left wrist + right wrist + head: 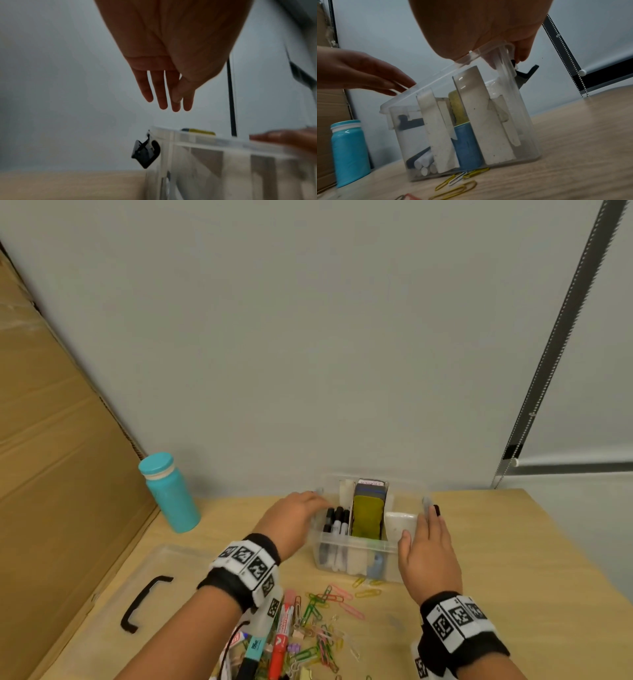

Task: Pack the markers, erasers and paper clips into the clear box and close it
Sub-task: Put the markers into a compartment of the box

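Note:
The clear box stands open at mid-table. Black-capped markers fill its left compartment, and a yellow eraser with a blue one under it sits in the middle. My left hand is at the box's left end with straight fingers above the black latch, fingertips touching the rim. My right hand holds the right end, thumb inside the wall and fingers outside. Several coloured paper clips and loose markers lie in front.
The box's clear lid with a black handle lies flat at front left. A teal bottle stands at back left beside a cardboard sheet. The grey wall rises right behind the box. A blind's bead chain hangs at right.

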{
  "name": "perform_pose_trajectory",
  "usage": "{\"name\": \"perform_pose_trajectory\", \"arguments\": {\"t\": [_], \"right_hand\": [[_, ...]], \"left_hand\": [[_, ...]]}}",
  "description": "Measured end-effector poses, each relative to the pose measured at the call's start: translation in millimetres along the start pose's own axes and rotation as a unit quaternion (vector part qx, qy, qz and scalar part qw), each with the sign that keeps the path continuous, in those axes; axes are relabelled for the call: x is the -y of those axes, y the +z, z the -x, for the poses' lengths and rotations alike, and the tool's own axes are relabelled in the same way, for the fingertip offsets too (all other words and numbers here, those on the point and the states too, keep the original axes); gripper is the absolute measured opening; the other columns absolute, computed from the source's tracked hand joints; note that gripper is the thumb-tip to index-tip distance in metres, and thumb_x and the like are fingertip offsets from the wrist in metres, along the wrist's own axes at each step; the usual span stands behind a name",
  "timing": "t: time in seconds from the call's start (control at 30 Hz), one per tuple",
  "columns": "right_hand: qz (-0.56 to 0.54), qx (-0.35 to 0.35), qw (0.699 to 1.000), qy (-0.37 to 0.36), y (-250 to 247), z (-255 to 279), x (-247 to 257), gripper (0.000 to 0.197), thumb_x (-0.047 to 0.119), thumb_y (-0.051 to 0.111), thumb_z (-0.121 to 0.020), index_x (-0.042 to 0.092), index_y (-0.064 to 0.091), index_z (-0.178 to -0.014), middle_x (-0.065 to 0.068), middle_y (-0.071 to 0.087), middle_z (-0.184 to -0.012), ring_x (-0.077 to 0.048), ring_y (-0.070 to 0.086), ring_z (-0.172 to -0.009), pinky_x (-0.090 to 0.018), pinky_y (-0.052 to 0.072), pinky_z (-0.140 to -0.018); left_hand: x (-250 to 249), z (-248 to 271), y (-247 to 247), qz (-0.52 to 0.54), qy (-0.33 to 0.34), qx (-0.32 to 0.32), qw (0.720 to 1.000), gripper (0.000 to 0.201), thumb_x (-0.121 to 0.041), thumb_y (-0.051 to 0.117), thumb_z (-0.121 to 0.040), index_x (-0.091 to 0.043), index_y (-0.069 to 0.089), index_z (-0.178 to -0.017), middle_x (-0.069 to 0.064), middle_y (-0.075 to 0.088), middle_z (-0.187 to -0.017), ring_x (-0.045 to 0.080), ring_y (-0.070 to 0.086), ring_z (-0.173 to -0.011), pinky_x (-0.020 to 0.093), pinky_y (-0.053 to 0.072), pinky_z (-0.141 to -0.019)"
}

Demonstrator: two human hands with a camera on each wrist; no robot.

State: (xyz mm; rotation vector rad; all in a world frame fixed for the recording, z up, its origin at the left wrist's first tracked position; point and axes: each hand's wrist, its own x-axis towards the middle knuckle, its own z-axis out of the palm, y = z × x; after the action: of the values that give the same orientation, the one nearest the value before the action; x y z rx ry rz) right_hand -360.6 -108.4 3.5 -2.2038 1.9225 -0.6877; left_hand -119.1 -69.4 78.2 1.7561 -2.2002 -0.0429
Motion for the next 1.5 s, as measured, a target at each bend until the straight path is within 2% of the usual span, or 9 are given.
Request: {"name": "perform_pose_trajectory", "arguments": {"t": [0.2, 0.37, 0.53, 0.67, 0.8, 1.0, 1.17, 1.33, 1.5], "right_hand": [[0.023, -0.027, 0.999, -0.004, 5.0, 3.1, -1.7, 0.052, 0.030, 0.034, -0.096, 0.008, 0.034, -0.144, -0.012, 0.017, -0.158, -0.034, 0.016, -0.144, -0.050, 0.016, -0.118], [-0.016, -0.063, 0.983, -0.171, -7.3, 40.2, 39.4, 0.051, 0.024, 0.047, -0.091, 0.017, 0.035, -0.140, -0.009, 0.020, -0.156, -0.029, 0.008, -0.146, -0.051, 0.005, -0.118], [-0.063, 0.097, 0.910, -0.398, 11.8, 80.5, 92.0, 0.026, 0.016, 0.050, -0.092, 0.023, 0.059, -0.114, 0.005, 0.058, -0.121, -0.014, 0.049, -0.117, -0.028, 0.042, -0.102], [0.047, 0.262, 0.847, -0.461, 43.7, 85.4, 114.8, 0.040, 0.005, 0.050, -0.091, 0.018, 0.051, -0.129, -0.004, 0.049, -0.131, -0.023, 0.042, -0.120, -0.041, 0.043, -0.099], [0.102, 0.313, 0.828, -0.454, 57.5, 82.9, 123.6, 0.041, 0.004, 0.054, -0.088, 0.017, 0.052, -0.127, -0.007, 0.045, -0.133, -0.027, 0.037, -0.123, -0.044, 0.045, -0.095], [0.151, 0.280, 0.827, -0.463, 61.5, 80.5, 131.1, 0.039, 0.009, 0.052, -0.091, 0.015, 0.048, -0.129, -0.009, 0.043, -0.134, -0.030, 0.037, -0.121, -0.042, 0.036, -0.098], [0.014, 0.253, 0.882, -0.397, 52.4, 76.8, 122.2, 0.035, 0.016, 0.042, -0.098, 0.026, 0.037, -0.131, 0.002, 0.045, -0.135, -0.022, 0.037, -0.125, -0.034, 0.027, -0.108], [-0.069, 0.196, 0.936, -0.285, 21.3, 68.3, 114.7, 0.055, 0.055, 0.012, -0.092, 0.037, 0.027, -0.142, 0.009, 0.050, -0.121, -0.008, 0.056, -0.089, -0.023, 0.053, -0.076], [-0.157, 0.103, 0.966, -0.179, -8.9, 43.0, 106.5, 0.048, 0.036, 0.029, -0.101, 0.037, 0.018, -0.148, 0.003, 0.046, -0.110, -0.005, 0.051, -0.070, -0.016, 0.047, -0.060]], "left_hand": [[22.7, 102.6, -8.5, 0.038, -0.094, -0.037, 0.994, 0.029, -0.017, 0.048, -0.095, -0.028, 0.061, -0.118, -0.012, 0.059, -0.118, 0.007, 0.052, -0.110, 0.030, 0.045, -0.095], [50.2, 172.2, 3.3, 0.018, -0.212, 0.024, 0.977, 0.025, -0.027, 0.049, -0.095, -0.031, 0.060, -0.117, -0.013, 0.058, -0.120, 0.007, 0.051, -0.111, 0.025, 0.043, -0.094], [59.6, 182.0, 21.6, -0.015, -0.274, 0.167, 0.947, 0.041, -0.045, 0.053, -0.090, -0.031, 0.051, -0.128, -0.008, 0.055, -0.126, 0.012, 0.050, -0.114, 0.030, 0.044, -0.097], [59.7, 171.4, 31.4, -0.047, -0.271, 0.215, 0.937, 0.043, -0.049, 0.057, -0.086, -0.030, 0.054, -0.124, -0.005, 0.056, -0.121, 0.016, 0.053, -0.111, 0.032, 0.044, -0.095], [62.6, 165.7, 37.4, -0.058, -0.279, 0.226, 0.932, 0.033, -0.046, 0.061, -0.084, -0.030, 0.056, -0.112, -0.005, 0.054, -0.114, 0.016, 0.053, -0.104, 0.030, 0.043, -0.089], [68.5, 157.3, 43.7, -0.026, -0.291, 0.255, 0.922, 0.041, -0.043, 0.065, -0.083, -0.026, 0.056, -0.119, -0.003, 0.059, -0.116, 0.016, 0.057, -0.104, 0.031, 0.048, -0.090], [74.7, 152.7, 48.1, 0.010, -0.307, 0.266, 0.914, 0.043, -0.038, 0.070, -0.079, -0.022, 0.056, -0.116, -0.001, 0.059, -0.114, 0.017, 0.059, -0.101, 0.030, 0.048, -0.087], [79.9, 149.8, 48.4, 0.033, -0.307, 0.274, 0.911, 0.040, -0.040, 0.067, -0.082, -0.020, 0.057, -0.114, 0.004, 0.055, -0.112, 0.021, 0.059, -0.097, 0.029, 0.045, -0.085], [78.4, 147.5, 48.0, 0.043, -0.299, 0.271, 0.914, 0.034, -0.038, 0.054, -0.092, -0.016, 0.052, -0.118, 0.008, 0.055, -0.118, 0.024, 0.055, -0.107, 0.029, 0.041, -0.087]]}}
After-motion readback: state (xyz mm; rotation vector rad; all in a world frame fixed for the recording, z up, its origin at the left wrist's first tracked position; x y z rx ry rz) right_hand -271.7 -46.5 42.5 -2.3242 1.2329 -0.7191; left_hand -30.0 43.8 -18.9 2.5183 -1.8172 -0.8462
